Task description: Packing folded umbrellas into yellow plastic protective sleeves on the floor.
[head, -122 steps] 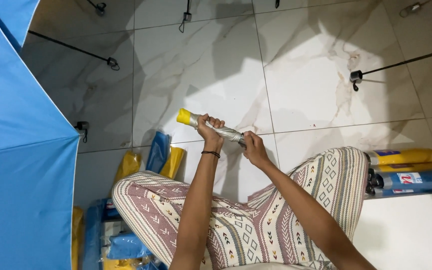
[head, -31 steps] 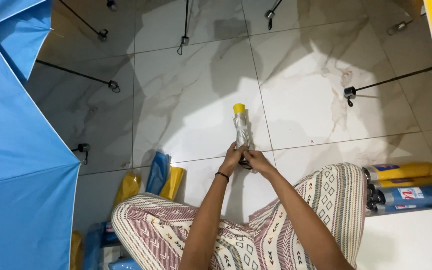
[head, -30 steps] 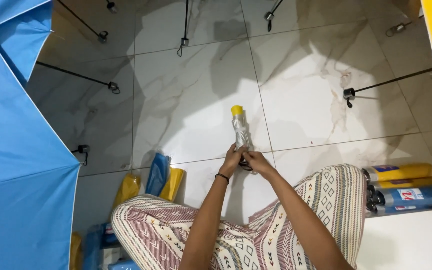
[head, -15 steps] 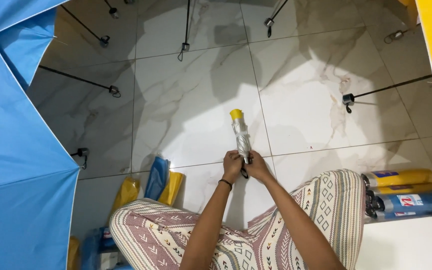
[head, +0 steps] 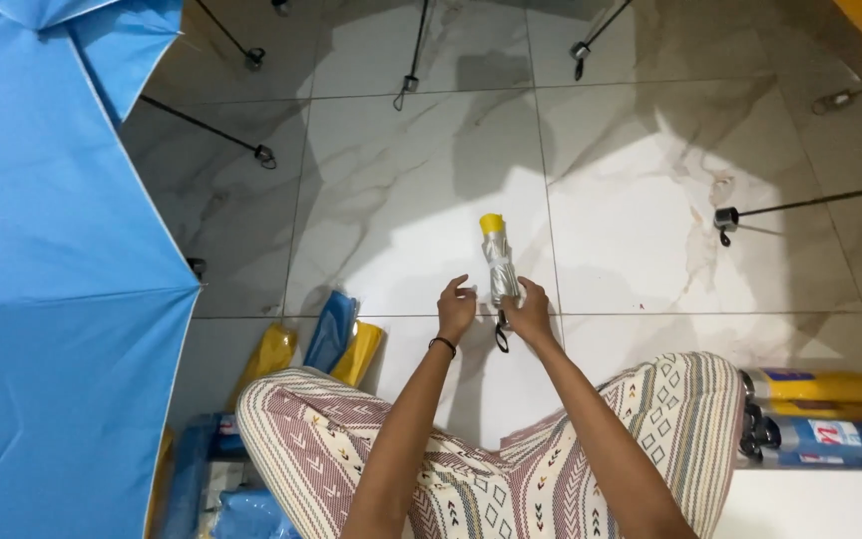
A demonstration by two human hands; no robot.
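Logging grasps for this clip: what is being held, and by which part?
The right hand grips a folded silver umbrella at its lower handle end, yellow tip pointing away. The left hand is open beside it, holding nothing.

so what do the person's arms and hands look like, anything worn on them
Both arms are bare, with no sleeves in view. The left hand has a thin dark band around its wrist. The right hand shows no band, ring or glove. Patterned striped trousers cover the legs below.

bare floor tiles lie open ahead of my hands; the open blue umbrella blocks my left, and packaged umbrellas crowd my right knee.
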